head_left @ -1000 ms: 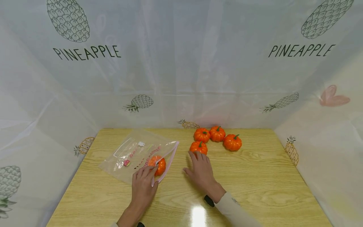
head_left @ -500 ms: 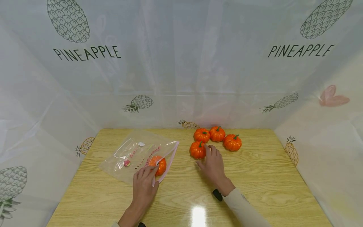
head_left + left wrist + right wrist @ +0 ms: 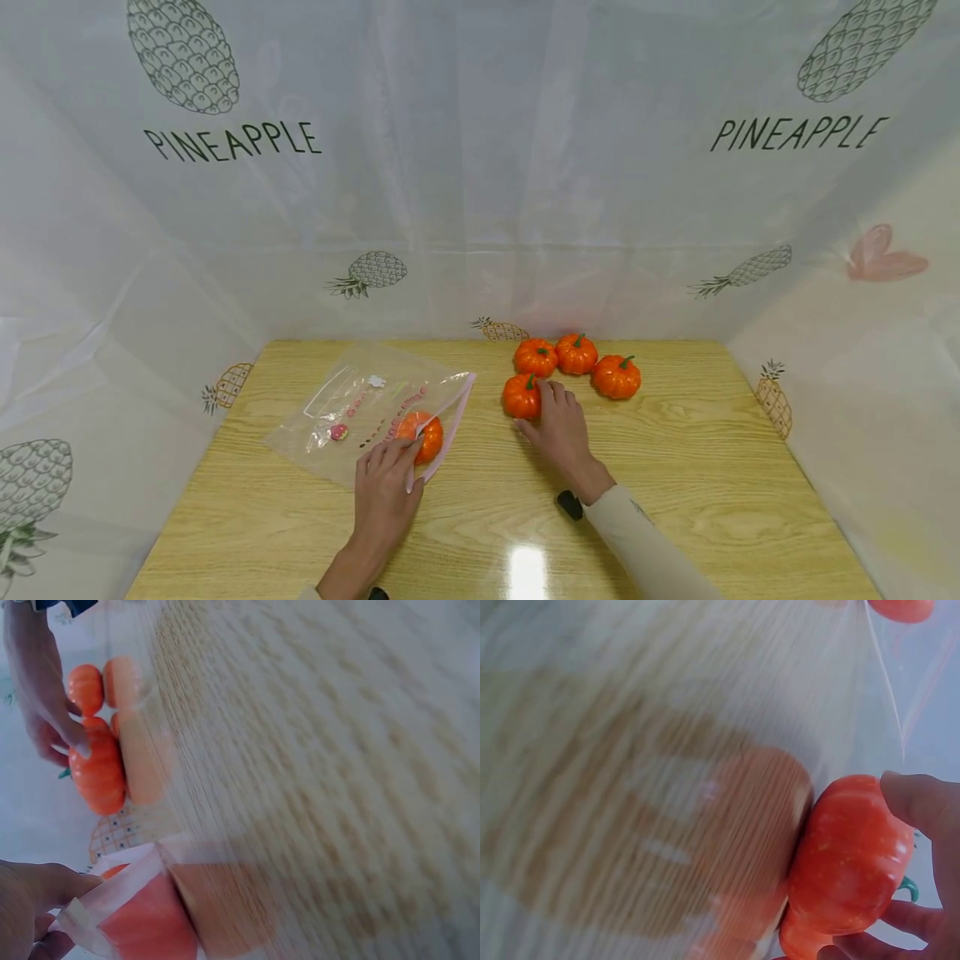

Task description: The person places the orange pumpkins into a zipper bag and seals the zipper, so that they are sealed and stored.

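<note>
A clear zip bag (image 3: 313, 446) with printed pictures and a pink zip edge lies flat at the left of the table. Inside its mouth sits a small orange pumpkin (image 3: 431, 442). My left hand (image 3: 384, 487) pinches the bag's edge (image 3: 94, 904) between thumb and fingers. Further right, my right hand (image 3: 562, 429) holds another small pumpkin (image 3: 519, 398) with a green stem. In the right wrist view, the thumb (image 3: 915, 796) lies on one side of this pumpkin (image 3: 847, 859) and the fingers reach round the other. It rests on the table.
Behind the right hand stand three more pumpkins, one at the left (image 3: 534, 358), one in the middle (image 3: 576, 356) and one at the right (image 3: 617, 378). The wooden table (image 3: 690, 467) is enclosed by a pineapple-printed curtain (image 3: 480, 183) at the back and sides.
My right hand has moved from in front of the nearest pumpkin to its right side and taken hold of it. The left hand and bag have hardly moved.
</note>
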The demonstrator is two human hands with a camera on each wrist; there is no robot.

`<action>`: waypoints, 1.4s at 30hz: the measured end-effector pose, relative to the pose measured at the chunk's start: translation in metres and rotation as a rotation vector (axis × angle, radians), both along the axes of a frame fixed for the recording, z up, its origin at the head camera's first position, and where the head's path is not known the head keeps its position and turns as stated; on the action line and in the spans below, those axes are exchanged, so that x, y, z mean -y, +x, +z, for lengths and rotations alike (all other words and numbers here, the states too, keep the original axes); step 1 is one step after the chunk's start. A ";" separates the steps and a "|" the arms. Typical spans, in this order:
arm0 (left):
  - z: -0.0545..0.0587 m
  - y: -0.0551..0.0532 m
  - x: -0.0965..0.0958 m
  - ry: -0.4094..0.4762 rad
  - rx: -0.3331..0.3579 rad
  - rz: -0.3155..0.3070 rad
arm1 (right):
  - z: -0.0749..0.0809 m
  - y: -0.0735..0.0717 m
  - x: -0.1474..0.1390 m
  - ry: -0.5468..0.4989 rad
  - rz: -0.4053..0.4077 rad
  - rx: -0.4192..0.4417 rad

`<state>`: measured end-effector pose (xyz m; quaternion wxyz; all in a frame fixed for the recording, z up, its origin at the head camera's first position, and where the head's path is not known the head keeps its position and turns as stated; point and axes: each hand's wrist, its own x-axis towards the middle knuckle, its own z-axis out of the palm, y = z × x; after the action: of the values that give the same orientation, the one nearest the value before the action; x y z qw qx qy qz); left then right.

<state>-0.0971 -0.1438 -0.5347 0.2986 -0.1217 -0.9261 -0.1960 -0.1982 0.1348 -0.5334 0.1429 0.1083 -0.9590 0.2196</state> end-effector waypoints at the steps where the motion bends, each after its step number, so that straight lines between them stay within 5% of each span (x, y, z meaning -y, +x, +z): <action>1: 0.000 0.000 0.000 -0.001 0.000 0.001 | 0.000 -0.001 0.001 -0.010 0.002 0.008; 9: -0.003 0.000 0.001 -0.003 -0.005 0.001 | -0.001 -0.005 0.005 -0.143 0.036 0.097; 16: -0.003 0.000 -0.001 0.000 -0.012 -0.006 | -0.001 -0.001 0.008 -0.145 0.021 0.124; 26: -0.003 -0.001 -0.002 -0.001 0.005 0.004 | 0.008 0.029 0.020 -0.175 0.077 0.085; 34: -0.003 -0.001 -0.002 -0.002 -0.004 0.006 | 0.014 0.053 0.041 -0.189 0.206 0.083; 42: -0.003 -0.001 -0.003 0.001 0.014 0.002 | 0.015 0.064 0.059 -0.138 0.279 0.078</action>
<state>-0.0985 -0.1412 -0.5378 0.2924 -0.1190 -0.9282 -0.1971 -0.1339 0.0757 -0.5184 0.0808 0.2218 -0.9221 0.3066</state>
